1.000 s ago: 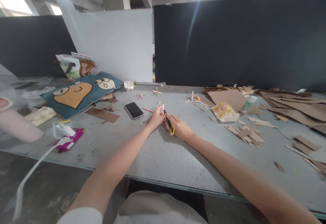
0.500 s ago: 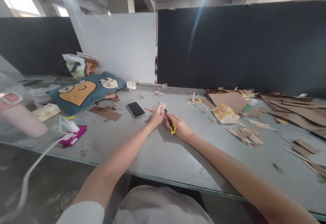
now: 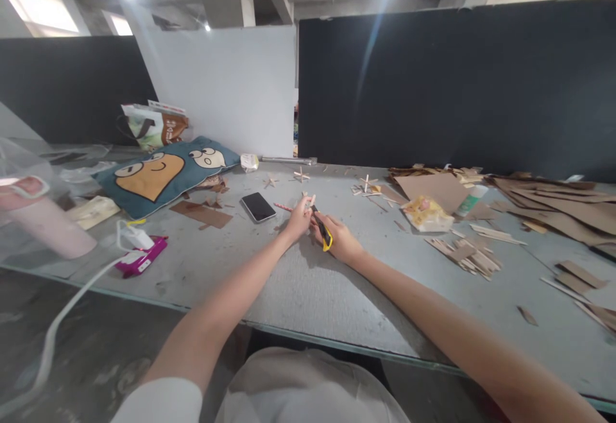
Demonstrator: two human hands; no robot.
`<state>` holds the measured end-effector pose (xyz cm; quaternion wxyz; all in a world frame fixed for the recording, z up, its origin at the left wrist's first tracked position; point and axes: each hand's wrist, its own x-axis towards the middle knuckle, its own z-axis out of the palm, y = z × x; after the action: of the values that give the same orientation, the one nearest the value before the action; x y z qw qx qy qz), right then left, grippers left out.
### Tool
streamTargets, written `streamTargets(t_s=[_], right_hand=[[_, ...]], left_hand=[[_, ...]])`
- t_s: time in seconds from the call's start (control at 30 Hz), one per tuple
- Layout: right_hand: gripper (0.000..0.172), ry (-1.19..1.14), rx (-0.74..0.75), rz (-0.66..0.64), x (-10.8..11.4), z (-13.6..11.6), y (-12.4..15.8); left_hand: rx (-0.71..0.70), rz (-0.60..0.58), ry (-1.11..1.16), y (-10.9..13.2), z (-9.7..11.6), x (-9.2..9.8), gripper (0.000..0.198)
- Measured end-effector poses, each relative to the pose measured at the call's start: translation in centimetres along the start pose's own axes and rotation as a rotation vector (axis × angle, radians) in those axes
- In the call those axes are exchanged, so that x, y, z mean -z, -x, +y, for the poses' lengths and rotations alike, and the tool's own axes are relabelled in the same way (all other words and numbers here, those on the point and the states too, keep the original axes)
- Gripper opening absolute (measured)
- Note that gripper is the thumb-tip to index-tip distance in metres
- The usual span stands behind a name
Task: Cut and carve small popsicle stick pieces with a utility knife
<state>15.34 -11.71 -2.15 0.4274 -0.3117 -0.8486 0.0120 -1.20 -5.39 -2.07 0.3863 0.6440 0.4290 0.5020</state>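
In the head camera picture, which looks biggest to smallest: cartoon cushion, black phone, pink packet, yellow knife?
1. cartoon cushion
2. pink packet and black phone: too alike to rank, packet nearer
3. yellow knife, partly hidden in right hand

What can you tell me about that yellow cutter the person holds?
The cutter is a slim utility knife, yellow with a black front, seemingly plastic. It lies slanted in the right hand, fingers wrapped round its middle, yellow rear end sticking out toward the person. Its black tip points at the small wooden piece pinched by the left hand, just above the grey table.
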Motion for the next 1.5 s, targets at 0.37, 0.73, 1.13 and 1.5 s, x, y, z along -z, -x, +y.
streamTargets(t_s=[0.37, 0.73, 1.13, 1.5], right_hand=[[0.040, -0.016, -0.002, 0.019, 0.0, 0.0, -0.5], [0.040, -0.077, -0.042, 0.070, 0.1, 0.0, -0.4], [0.037, -0.304, -0.237, 0.172, 0.3, 0.5, -0.2], [0.054, -0.441, -0.366, 0.277, 1.3, 1.5, -0.4]], left_hand=[[0.016, -0.019, 0.056, -0.3, 0.1, 0.1, 0.030], [0.029, -0.043, 0.126, -0.9, -0.2, -0.1, 0.030], [0.114, -0.085, 0.188, -0.5, 0.8, -0.2, 0.036], [0.203, -0.072, 0.210, -0.5, 0.9, -0.8, 0.034]])
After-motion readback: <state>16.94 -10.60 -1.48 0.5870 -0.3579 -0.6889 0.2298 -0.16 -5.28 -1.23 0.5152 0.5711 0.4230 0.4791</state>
